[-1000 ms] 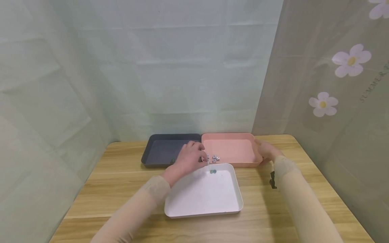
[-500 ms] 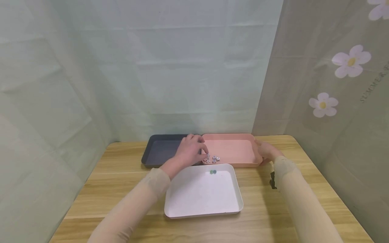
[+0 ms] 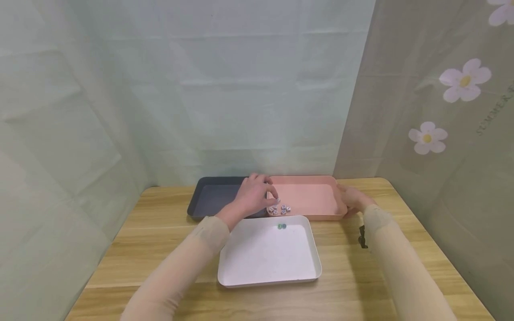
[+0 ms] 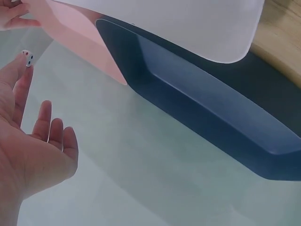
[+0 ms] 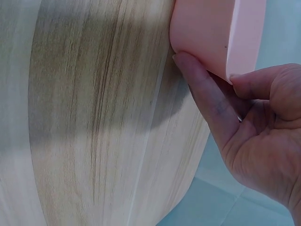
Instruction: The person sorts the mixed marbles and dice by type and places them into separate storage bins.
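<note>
My left hand [image 3: 254, 196] hangs over the seam between the dark blue tray [image 3: 209, 200] and the pink tray [image 3: 309, 195]. Its thumb and forefinger pinch a white die [image 4: 28, 58], whose red and dark pips show in the left wrist view; the other fingers are loosely bent. Below it, several white dice [image 3: 283, 208] lie in the pink tray's front left corner. At that tray's right end, my right hand [image 5: 249, 113] grips the wall, thumb at the rim and a finger along the outside underneath.
Closest to me stands a white tray [image 3: 269, 256] with two small greenish marbles [image 3: 282, 226] near its far edge. A small black object [image 3: 362, 237] lies beside the right forearm. Cloth hangings [image 3: 249, 89] enclose the wooden table [image 3: 341, 285].
My left hand has shifted slightly right and away from me, and a die now shows at its fingertips above the pink tray. My right hand has stayed on the tray's end.
</note>
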A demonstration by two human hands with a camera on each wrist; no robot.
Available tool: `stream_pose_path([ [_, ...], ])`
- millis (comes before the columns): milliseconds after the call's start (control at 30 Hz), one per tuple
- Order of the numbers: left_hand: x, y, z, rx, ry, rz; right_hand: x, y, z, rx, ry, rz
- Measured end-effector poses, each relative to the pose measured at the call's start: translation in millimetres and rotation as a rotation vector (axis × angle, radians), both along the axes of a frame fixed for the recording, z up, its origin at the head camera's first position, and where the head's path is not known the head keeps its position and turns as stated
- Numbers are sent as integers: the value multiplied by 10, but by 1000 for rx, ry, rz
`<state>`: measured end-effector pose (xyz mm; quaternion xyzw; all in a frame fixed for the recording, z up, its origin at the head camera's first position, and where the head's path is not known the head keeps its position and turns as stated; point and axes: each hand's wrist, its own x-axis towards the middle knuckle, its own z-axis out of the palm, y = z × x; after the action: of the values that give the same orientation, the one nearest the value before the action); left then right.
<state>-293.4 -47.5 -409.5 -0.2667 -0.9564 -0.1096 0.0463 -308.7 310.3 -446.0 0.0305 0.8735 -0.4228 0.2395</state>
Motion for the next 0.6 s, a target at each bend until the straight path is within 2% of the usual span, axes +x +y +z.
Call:
stream_pose_path([
  [300,-53,7,-13,-6,-29,15,-7,11,3,-18,-8,-1],
  [600,-116,16,-89,-34,-35,17,-17,28,-13,-40,-18,-8],
])
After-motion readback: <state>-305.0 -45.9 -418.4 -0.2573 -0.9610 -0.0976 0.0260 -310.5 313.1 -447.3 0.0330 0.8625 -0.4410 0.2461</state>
